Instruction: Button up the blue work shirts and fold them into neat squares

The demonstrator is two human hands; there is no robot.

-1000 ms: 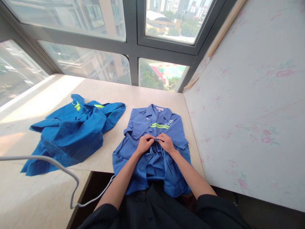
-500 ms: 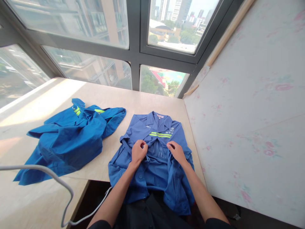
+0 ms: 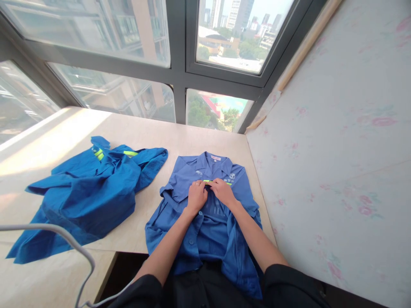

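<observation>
A blue work shirt (image 3: 183,177) with a pointed collar and a yellow-green reflective stripe lies front up on the table (image 3: 154,205), its lower front hanging open towards me. My left hand (image 3: 197,196) and my right hand (image 3: 221,191) meet at the middle of its chest, just below the stripe. Both are closed, with fingertips pinching the two front edges of the shirt. Whether a button is between the fingers is hidden. Buttons show lower down on the left front edge.
Left of the shirt lies a crumpled, brighter blue garment (image 3: 93,196) with yellow-green strips. A grey cable (image 3: 77,247) arcs across the lower left. Windows (image 3: 224,107) border the table's back, and a flower-patterned panel (image 3: 321,149) stands along the right.
My hands have moved inward and up from the two sides of the shirt's opening, drawing its front edges together at the chest. The view has shifted slightly.
</observation>
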